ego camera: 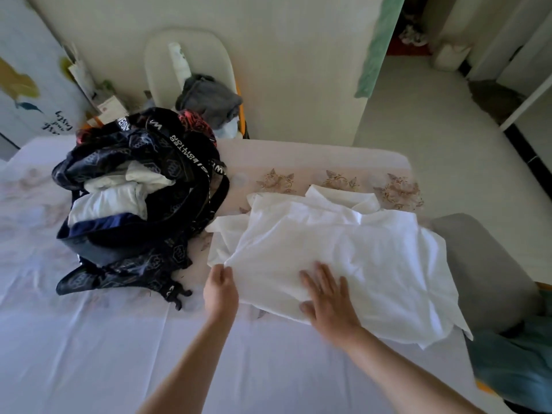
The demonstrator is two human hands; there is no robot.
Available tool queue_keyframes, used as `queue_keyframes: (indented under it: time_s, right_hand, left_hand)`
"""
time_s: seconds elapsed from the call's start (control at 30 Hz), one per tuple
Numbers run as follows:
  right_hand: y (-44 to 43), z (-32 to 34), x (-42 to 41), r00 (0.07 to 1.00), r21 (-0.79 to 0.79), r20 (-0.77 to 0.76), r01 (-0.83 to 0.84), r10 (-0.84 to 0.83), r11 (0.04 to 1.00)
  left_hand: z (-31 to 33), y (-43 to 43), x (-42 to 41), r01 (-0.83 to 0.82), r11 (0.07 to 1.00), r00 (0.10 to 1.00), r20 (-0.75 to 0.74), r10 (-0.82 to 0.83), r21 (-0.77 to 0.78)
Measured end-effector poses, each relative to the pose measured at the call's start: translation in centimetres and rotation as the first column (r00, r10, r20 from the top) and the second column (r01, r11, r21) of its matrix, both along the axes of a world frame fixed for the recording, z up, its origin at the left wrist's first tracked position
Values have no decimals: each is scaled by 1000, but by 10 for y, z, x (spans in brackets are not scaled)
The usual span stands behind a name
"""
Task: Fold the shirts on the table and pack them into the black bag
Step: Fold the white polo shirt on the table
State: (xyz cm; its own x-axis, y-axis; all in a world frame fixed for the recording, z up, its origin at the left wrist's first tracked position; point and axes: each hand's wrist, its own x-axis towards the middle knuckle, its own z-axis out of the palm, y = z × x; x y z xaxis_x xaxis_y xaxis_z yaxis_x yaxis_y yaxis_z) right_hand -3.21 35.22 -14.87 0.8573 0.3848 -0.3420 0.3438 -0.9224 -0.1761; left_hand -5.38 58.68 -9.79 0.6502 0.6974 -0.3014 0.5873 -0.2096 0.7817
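Both hands on the white shirt, black bag just to its left.

On my feed the right hand (328, 300) lies flat on the white shirt (358, 243), fingers spread and straight, pressing its near edge down. The left hand (221, 289) is curled at the shirt's near left corner and pinches the cloth there. I see the shirt spread out, partly doubled over, on the right half of the table (89, 339), its far side rumpled over the cloth's floral border. Left of it, touching the shirt's edge, the black bag (167, 234) slumps open with folded white shirts (113, 198) inside. A grey chair (484, 264) stands at the table's right; a grey garment (209, 98) is heaped beyond the bag.
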Motion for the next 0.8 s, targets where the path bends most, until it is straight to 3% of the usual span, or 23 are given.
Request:
queue_keyframes:
  time_s: [0.07, 0.13, 0.2, 0.27, 0.33, 0.4, 0.43, 0.47, 0.53, 0.6, 0.67, 0.8]
  right_hand:
    - [-7, -1, -1, 998, -62, -59, -9, 5, 998]
    - [-13, 4, -1, 996, -65, -67, -67, 63, 996]
    - [-17, 11, -2, 987, -47, -111, -118, 112, 992]
    - [-21, 19, -3, 984, -34, -126, -133, 128, 991]
    - [-28, 24, -9, 982, 9, -125, -138, 138, 990]
    - [-39, 24, -17, 993, 12, -15, -118, 119, 993]
    - [-48, 25, -22, 997, -5, -3, -83, 83, 997]
    - [-58, 22, -26, 999, -27, -4, -33, 33, 999]
    - [-81, 16, -34, 996, -84, -47, 71, -75, 994]
    - [-108, 10, -41, 982, -165, -58, 166, -177, 972]
    - [-127, 11, -40, 978, -207, -41, 190, -202, 960]
    - [-110, 33, -13, 971, -220, 115, 230, -209, 948]
  left_hand:
    - [8, -2, 0, -123, 986, 987, 87, 133, -115]
    - [10, 0, -7, -94, 994, 993, 70, 98, -63]
    - [6, 8, -19, 111, 987, 992, -70, -104, 119]
    - [-6, 19, -32, 324, 915, 938, -205, -278, 242]
    - [-19, 24, -40, 367, 855, 916, -302, -264, 367]
    - [-18, 15, -37, 378, 728, 924, -282, -258, 572]
    - [-13, 6, -31, 426, 623, 901, -244, -360, 656]
    - [-11, -3, -24, 527, 516, 820, -245, -517, 675]
    - [-12, -19, -13, 781, 348, 571, -368, -734, 518]
    - [-19, -26, -11, 921, 304, 390, -559, -732, 245]
    - [-22, -26, -7, 939, 292, 337, -665, -666, 184]
    - [-3, -28, 23, 933, 257, 359, -712, -603, 252]
